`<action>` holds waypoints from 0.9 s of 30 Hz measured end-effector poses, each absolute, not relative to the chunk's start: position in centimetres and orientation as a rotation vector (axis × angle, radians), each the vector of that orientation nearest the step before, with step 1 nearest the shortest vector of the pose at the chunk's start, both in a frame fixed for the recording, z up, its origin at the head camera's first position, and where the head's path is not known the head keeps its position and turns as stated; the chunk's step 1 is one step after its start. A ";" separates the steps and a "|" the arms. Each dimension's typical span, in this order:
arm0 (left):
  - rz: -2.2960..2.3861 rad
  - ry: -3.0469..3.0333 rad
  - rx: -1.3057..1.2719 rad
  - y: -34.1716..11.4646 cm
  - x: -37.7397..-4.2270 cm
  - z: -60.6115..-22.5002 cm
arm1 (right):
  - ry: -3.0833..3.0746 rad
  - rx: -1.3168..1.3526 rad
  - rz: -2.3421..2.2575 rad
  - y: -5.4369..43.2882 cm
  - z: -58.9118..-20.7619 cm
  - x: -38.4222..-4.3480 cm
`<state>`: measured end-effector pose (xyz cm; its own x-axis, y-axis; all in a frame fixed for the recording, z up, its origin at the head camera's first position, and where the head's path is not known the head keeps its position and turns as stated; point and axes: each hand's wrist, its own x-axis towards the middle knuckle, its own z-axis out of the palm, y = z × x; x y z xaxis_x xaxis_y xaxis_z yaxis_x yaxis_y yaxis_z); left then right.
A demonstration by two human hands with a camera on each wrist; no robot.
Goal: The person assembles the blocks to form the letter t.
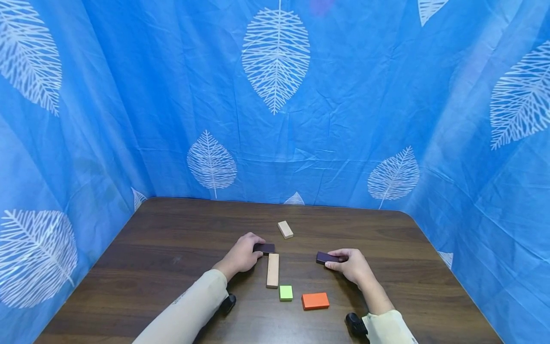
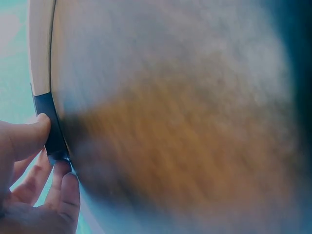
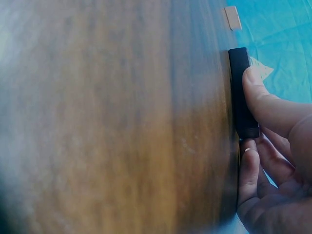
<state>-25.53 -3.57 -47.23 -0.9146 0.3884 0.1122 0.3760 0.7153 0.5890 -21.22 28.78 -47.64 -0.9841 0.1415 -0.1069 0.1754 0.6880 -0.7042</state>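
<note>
My left hand (image 1: 241, 255) pinches a dark wooden block (image 1: 264, 248) between thumb and fingers, at the far end of a long pale wooden block (image 1: 272, 271). In the left wrist view, this dark block (image 2: 51, 124) appears to meet the pale block's end. Over on the right, a second dark block (image 1: 327, 258) is held by my right hand (image 1: 354, 267), with the thumb on its near side. The right wrist view shows that block (image 3: 242, 92) low against the table; whether it touches the wood I cannot tell.
A short pale block (image 1: 285, 230) lies beyond the hands. Nearer me are a lime green block (image 1: 285, 293) and an orange block (image 1: 315, 301). Everything rests on a dark brown table (image 1: 172, 229), with a blue leaf-patterned curtain (image 1: 335, 119) behind and at both sides.
</note>
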 end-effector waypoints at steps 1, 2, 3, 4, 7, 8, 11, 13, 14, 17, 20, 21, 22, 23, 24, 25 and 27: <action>0.984 2.892 0.644 -3.6 -25.5 -47.2 | 2.846 0.267 -1.194 28.8 -47.6 -21.2; 0.984 2.895 0.648 -3.6 -25.5 -47.2 | 2.846 0.268 -1.194 28.8 -47.6 -21.2; 0.981 2.895 0.646 -3.6 -25.5 -47.2 | 2.846 0.269 -1.194 28.7 -47.6 -21.2; 0.979 2.898 0.649 -3.6 -25.5 -47.2 | 2.847 0.269 -1.194 28.7 -47.6 -21.2; 0.968 2.896 0.651 -3.6 -25.5 -47.0 | 2.850 0.270 -1.194 28.7 -47.6 -21.2; 0.961 2.896 0.650 -3.6 -25.5 -47.0 | 2.850 0.269 -1.195 28.7 -47.6 -21.2; 0.932 2.896 0.632 -3.7 -25.4 -46.8 | 2.852 0.266 -1.193 28.6 -47.6 -21.2; 0.927 2.896 0.618 -3.8 -25.3 -46.7 | 2.852 0.264 -1.192 28.7 -47.6 -21.2; 0.928 2.898 0.620 -3.9 -25.2 -46.7 | 2.853 0.262 -1.191 28.7 -47.5 -21.3; 0.947 2.892 0.635 -3.9 -25.1 -46.5 | 2.854 0.261 -1.189 28.8 -47.5 -21.3; 0.964 2.880 0.649 -4.0 -25.0 -46.5 | 2.852 0.263 -1.190 28.8 -47.5 -21.3; 0.968 2.877 0.648 -4.0 -25.0 -46.5 | 2.850 0.264 -1.192 28.9 -47.5 -21.3; 0.971 2.875 0.645 -4.0 -25.0 -46.6 | 2.848 0.265 -1.193 28.9 -47.6 -21.3; 0.976 2.872 0.642 -4.0 -24.9 -46.6 | 2.847 0.266 -1.192 28.8 -47.6 -21.3; 0.982 2.871 0.641 -3.9 -24.9 -46.7 | 2.846 0.269 -1.190 28.8 -47.6 -21.2; 0.989 2.867 0.637 -3.9 -24.8 -46.7 | 2.845 0.271 -1.189 28.8 -47.6 -21.2; 1.009 2.857 0.631 -3.9 -24.8 -46.8 | 2.844 0.278 -1.187 28.7 -47.6 -21.1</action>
